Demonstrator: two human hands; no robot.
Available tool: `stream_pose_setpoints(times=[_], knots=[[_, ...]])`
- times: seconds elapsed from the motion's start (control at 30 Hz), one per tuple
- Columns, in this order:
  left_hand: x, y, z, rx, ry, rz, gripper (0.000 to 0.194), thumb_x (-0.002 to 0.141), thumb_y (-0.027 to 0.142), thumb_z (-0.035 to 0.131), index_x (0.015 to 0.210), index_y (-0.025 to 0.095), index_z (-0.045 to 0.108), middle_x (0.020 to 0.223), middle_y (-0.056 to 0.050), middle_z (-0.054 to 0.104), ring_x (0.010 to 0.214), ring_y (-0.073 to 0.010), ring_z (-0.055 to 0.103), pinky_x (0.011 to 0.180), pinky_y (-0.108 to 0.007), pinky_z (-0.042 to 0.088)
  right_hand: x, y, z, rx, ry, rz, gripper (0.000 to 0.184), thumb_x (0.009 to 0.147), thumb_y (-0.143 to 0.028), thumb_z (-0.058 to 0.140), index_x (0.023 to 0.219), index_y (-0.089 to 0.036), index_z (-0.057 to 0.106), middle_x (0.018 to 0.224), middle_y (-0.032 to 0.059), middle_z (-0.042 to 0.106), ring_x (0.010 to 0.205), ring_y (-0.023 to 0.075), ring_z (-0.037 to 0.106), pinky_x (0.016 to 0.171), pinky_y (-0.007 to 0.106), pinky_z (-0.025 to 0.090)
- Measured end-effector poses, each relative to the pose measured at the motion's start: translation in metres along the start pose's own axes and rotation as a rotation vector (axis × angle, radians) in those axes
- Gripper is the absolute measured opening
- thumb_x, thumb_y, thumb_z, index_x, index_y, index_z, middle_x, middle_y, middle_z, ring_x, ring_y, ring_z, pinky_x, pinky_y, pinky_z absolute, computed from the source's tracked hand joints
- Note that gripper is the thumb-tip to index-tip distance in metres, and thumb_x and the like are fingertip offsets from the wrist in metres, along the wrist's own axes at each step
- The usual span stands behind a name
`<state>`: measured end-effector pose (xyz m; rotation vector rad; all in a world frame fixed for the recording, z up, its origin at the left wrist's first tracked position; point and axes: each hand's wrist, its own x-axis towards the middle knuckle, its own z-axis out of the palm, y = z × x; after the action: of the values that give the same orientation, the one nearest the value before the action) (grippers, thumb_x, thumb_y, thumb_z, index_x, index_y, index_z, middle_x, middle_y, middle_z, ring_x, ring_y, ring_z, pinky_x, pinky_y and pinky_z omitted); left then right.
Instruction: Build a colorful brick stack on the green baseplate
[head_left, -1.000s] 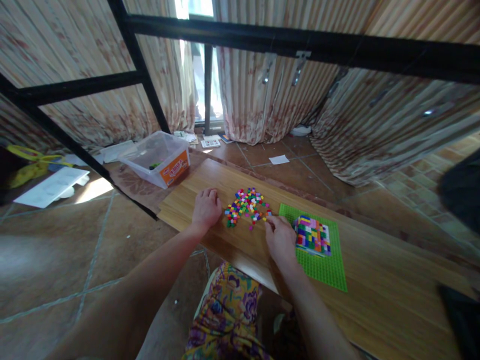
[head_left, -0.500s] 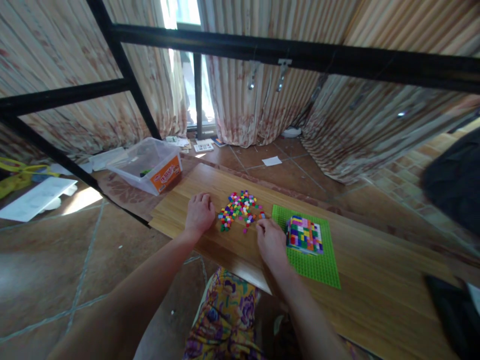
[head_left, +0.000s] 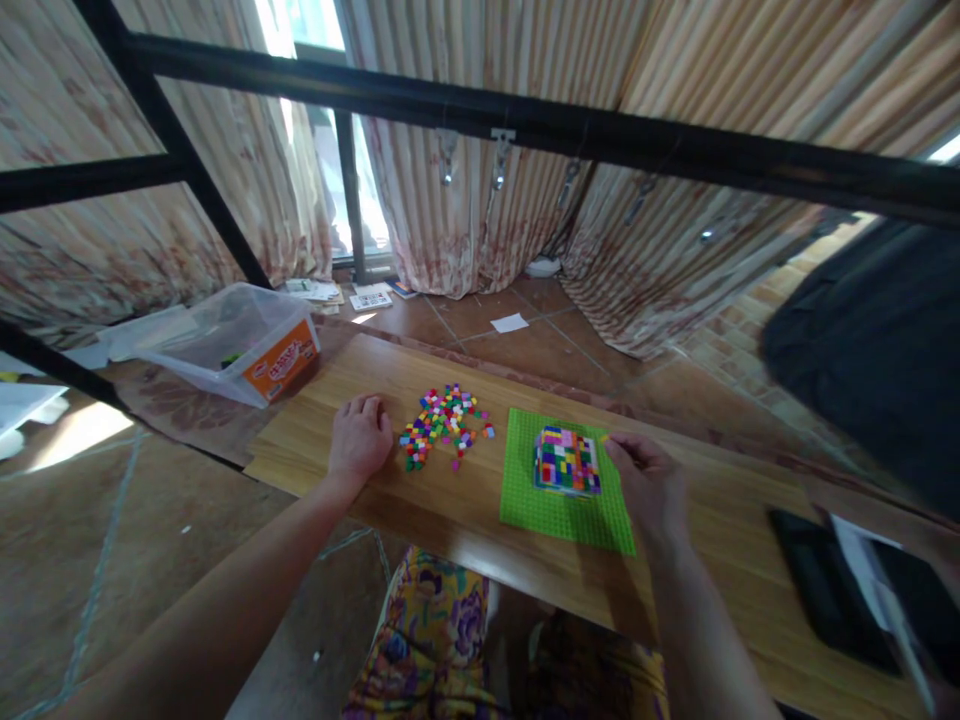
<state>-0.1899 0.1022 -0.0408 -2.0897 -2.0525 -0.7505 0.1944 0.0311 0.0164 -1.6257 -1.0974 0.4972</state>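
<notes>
A pile of small coloured bricks (head_left: 444,424) lies on a wooden board (head_left: 465,500). To its right a green baseplate (head_left: 559,505) carries a multicoloured block of stacked bricks (head_left: 566,461). My left hand (head_left: 360,438) rests on the board just left of the pile, fingers curled loosely, holding nothing that shows. My right hand (head_left: 649,480) sits at the baseplate's right edge beside the block, fingers pinched together; what they hold is too small to make out.
A clear plastic box (head_left: 232,342) with an orange label stands at the board's far left. Black frame bars (head_left: 525,115) cross overhead. Curtains hang behind, papers lie on the tiled floor. A dark flat object (head_left: 825,590) lies on the board at right.
My right hand has moved from the pile's right edge across to the right side of the block. My left hand has stayed put. The view has swung right.
</notes>
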Motion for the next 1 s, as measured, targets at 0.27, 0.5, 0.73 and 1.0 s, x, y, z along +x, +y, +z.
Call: stream_pose_setpoints(times=[0.27, 0.5, 0.73, 1.0], knots=[[0.001, -0.001, 0.000, -0.015, -0.006, -0.004, 0.031, 0.087, 0.025, 0.043, 0.108, 0.014, 0.063, 0.114, -0.018, 0.066, 0.109, -0.0324, 0.059, 0.098, -0.049, 0.046, 0.024, 0.026, 0.017, 0.081, -0.140, 0.028, 0.040, 0.061, -0.055, 0.077, 0.077, -0.018, 0.076, 0.084, 0.0068, 0.076, 0.083, 0.0229, 0.068, 0.080, 0.038, 0.052], [0.002, -0.002, 0.000, -0.007, 0.000, 0.007, 0.032, 0.087, 0.025, 0.043, 0.109, 0.012, 0.064, 0.114, -0.019, 0.066, 0.109, -0.0329, 0.059, 0.100, -0.049, 0.045, 0.025, 0.026, 0.021, 0.102, -0.195, 0.088, 0.044, 0.058, -0.057, 0.078, 0.077, -0.018, 0.076, 0.087, 0.0072, 0.077, 0.082, 0.0220, 0.068, 0.083, 0.038, 0.051], [0.001, -0.004, 0.000, -0.012, 0.006, 0.014, 0.031, 0.087, 0.026, 0.043, 0.108, 0.015, 0.063, 0.114, -0.017, 0.066, 0.109, -0.0315, 0.059, 0.100, -0.049, 0.045, 0.027, 0.025, 0.018, 0.060, -0.253, 0.068, 0.038, 0.064, -0.053, 0.076, 0.078, -0.017, 0.077, 0.080, 0.0048, 0.075, 0.076, 0.0192, 0.066, 0.076, 0.034, 0.051], [0.000, -0.001, 0.000, -0.001, 0.011, 0.013, 0.029, 0.088, 0.025, 0.043, 0.107, 0.017, 0.063, 0.114, -0.015, 0.066, 0.108, -0.0304, 0.060, 0.099, -0.047, 0.046, 0.028, 0.026, 0.015, 0.057, -0.214, 0.038, 0.040, 0.064, -0.054, 0.076, 0.079, -0.016, 0.076, 0.081, 0.0064, 0.076, 0.074, 0.0203, 0.067, 0.072, 0.034, 0.052]])
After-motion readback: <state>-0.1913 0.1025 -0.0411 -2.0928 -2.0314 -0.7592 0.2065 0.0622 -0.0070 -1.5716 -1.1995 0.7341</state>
